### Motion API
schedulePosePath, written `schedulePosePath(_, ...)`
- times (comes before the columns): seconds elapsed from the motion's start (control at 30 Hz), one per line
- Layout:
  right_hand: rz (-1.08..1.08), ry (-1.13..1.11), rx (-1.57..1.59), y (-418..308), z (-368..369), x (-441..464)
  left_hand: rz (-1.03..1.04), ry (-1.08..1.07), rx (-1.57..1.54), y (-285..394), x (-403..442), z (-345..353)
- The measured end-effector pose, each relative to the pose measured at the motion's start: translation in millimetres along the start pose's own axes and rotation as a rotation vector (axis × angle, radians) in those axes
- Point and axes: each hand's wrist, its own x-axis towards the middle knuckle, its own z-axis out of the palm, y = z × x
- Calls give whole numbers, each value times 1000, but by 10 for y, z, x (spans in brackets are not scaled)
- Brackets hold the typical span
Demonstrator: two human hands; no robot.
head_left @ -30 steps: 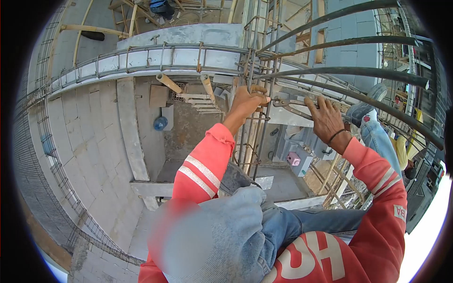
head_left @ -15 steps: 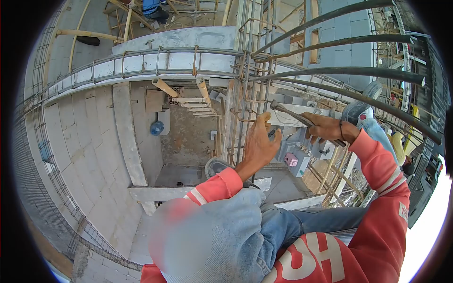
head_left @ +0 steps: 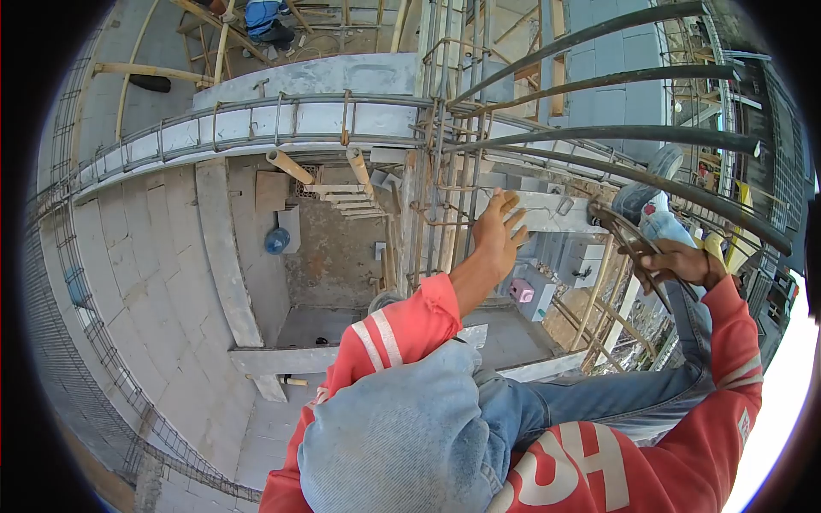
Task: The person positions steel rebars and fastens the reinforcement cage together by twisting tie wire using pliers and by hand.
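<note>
My left hand (head_left: 499, 229) is raised beside the upright rebar cage (head_left: 440, 158), fingers stretched and apart, with nothing visible in it. Off to the right, my right hand (head_left: 682, 261) is closed around the handles of a pair of steel tying pincers (head_left: 626, 231). The handles are spread, and the head points up and left, away from the cage. Thin rings and ties cross the cage's bars just left of my left hand. Long thick rebars (head_left: 616, 134) reach from the cage toward the right, above both hands.
A horizontal rebar cage (head_left: 282, 138) runs left along the wall top. Far below are a wooden ladder (head_left: 351, 198), a blue round container (head_left: 277, 240) and a pink object (head_left: 522, 291). Another person in blue (head_left: 267, 21) crouches at the top. My shoe (head_left: 637, 201) is at the right.
The pincers have moved right, away from the cage, and their handles have spread. My left hand has shifted slightly up and right, and its fingers have straightened.
</note>
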Motion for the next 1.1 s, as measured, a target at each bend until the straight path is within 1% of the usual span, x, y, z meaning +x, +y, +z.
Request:
schedulePosePath(0.03,-27,-4,144,51,9,-102,35,-22,-84,-146,177,-98)
schedulePosePath(0.07,-27,-4,143,127,9,-163,68,-42,-170,-132,172,-78)
schedulePosePath(0.1,-120,108,-27,206,0,-215,68,-42,-170,-159,126,-64)
schedulePosePath(0.17,-297,321,-357,204,49,-239,-63,-215,-500,-239,-90,-41)
schedulePosePath(0.2,-300,319,-351,195,94,-148,-63,-212,-494,-257,-155,-77)
schedulePosePath(0.27,-509,574,-770,120,142,131,-211,-424,-489,-241,-244,-164)
schedulePosePath(0.3,-383,545,-779,-105,239,154,-210,-422,-485,-187,-310,-160)
schedulePosePath(0.33,-387,544,-776,-125,238,307,-247,-379,-410,-135,-376,-159)
schedulePosePath(0.37,-473,573,-859,-87,245,567,-283,-335,-336,-78,-444,-167)
schedulePosePath(0.4,-561,603,-943,-75,250,807,-279,-333,-334,-31,-486,-209)
schedulePosePath(0.47,-550,566,-963,-170,299,1158,-439,-474,-95,10,-576,-278)
schedulePosePath(0.5,-533,534,-980,-226,331,1291,-438,-472,-95,-6,-631,-266)
schedulePosePath(0.53,-534,533,-980,-279,356,1391,-494,-479,-22,-39,-688,-239)
schedulePosePath(0.6,-541,460,-998,-373,377,1538,-548,-486,48,-189,-761,-206)
schedulePosePath(0.67,-581,417,-990,-426,354,1622,-628,-661,199,-378,-806,-157)
schedulePosePath(0.7,-621,379,-980,-441,332,1652,-630,-662,200,-444,-743,-204)
schedulePosePath(0.77,-640,356,-995,-461,283,1717,-637,-844,385,-512,-616,-297)
schedulePosePath(0.8,-662,329,-1009,-474,263,1752,-637,-843,385,-523,-591,-302)
schedulePosePath(0.87,-664,311,-1015,-531,229,1836,-572,-890,620,-475,-557,-291)
schedulePosePath(0.9,-661,291,-1019,-539,233,1869,-572,-885,618,-450,-586,-281)
schedulePosePath(0.97,-657,291,-1005,-562,262,1884,-237,-932,1023,-421,-649,-260)
schedulePosePath(1.0,-650,297,-994,-592,275,1867,-237,-929,1020,-479,-611,-311)
schedulePosePath(1.03,-651,295,-994,-613,291,1838,-122,-950,1112,-566,-545,-387)
schedulePosePath(1.07,-612,353,-1036,-663,349,1755,-4,-968,1202,-549,-550,-374)
schedulePosePath(1.1,-572,410,-1077,-672,395,1701,-4,-968,1201,-530,-553,-359)
